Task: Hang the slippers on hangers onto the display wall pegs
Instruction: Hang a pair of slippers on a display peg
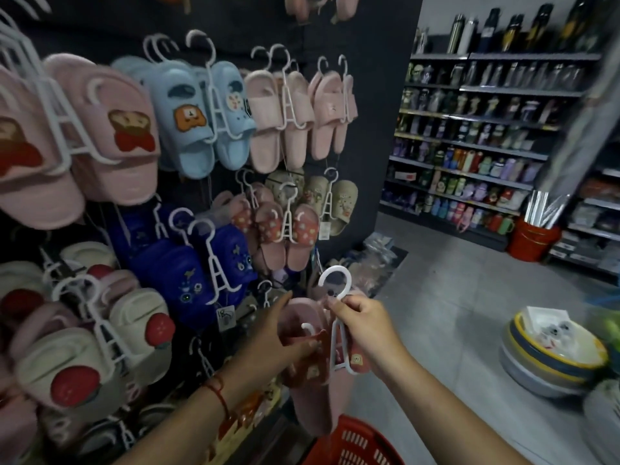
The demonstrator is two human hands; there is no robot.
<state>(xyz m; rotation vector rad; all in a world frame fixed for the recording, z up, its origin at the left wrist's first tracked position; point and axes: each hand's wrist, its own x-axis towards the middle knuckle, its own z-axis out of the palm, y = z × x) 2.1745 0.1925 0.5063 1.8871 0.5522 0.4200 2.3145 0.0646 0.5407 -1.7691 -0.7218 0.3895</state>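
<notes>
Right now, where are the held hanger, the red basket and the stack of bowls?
hanger (336,282), head view, on its hook loop.
red basket (355,441), head view, on its rim.
bowls (557,360), head view, on the top bowl's rim.

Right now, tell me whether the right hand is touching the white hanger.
Touching. The head view shows the right hand pinching the white hanger just below its hook, with the pink slippers hanging from it.
</notes>
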